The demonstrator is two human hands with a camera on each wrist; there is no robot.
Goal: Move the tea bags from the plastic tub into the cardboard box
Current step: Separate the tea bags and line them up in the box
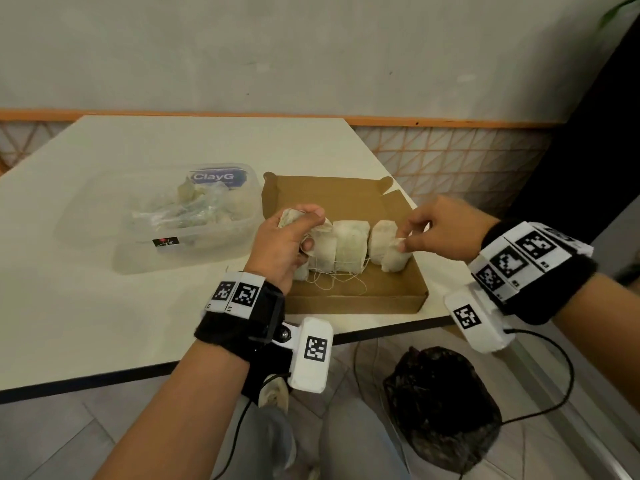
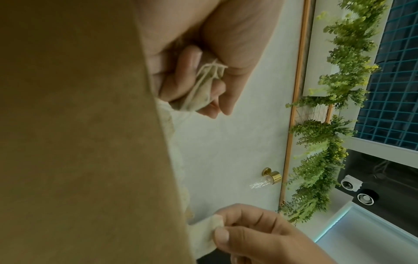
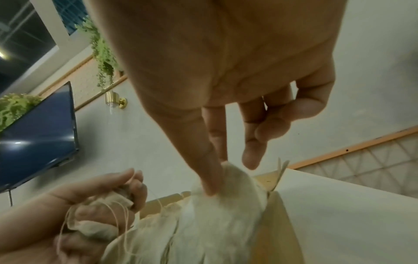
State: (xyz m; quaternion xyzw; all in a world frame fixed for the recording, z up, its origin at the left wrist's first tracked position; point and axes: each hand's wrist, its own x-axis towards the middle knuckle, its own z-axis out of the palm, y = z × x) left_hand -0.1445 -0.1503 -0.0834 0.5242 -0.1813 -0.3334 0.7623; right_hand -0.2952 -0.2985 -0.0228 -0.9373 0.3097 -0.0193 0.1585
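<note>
Left hand (image 1: 282,244): fingers (image 2: 189,71) curled tight round a crumpled tea bag (image 2: 201,89), its top sticking out past the thumb, strings trailing from the fist. The hand sits over the left end of the box (image 1: 363,299).

Right hand (image 1: 438,230): thumb and forefinger pinch the top corner of the end bag (image 1: 394,256); the other fingers (image 3: 251,139) are loosely bent and hold nothing. That bag stands upright at the right end of the row, close to the box's right wall.

Row (image 1: 349,245): several pale tea bags stand side by side across the middle of the box, touching one another, with a narrow gap before the last two on the right. Loose strings (image 1: 341,284) lie tangled on the box floor in front of them, toward the near wall.

The box is shallow brown cardboard, open, flaps up at its far corners. It lies at the near right corner of the worktop (image 1: 104,306), its right wall along the worktop's right edge.

Tub (image 1: 194,233): clear plastic, just left of the box and near it, more tea bags (image 1: 194,206) heaped inside. A blue label reading "ClayG" (image 1: 216,176) shows at its far side, a small dark sticker (image 1: 166,241) on its near wall.

Below the worktop's near edge, on the floor: a dark bag (image 1: 440,407) and black cables (image 1: 554,382).
</note>
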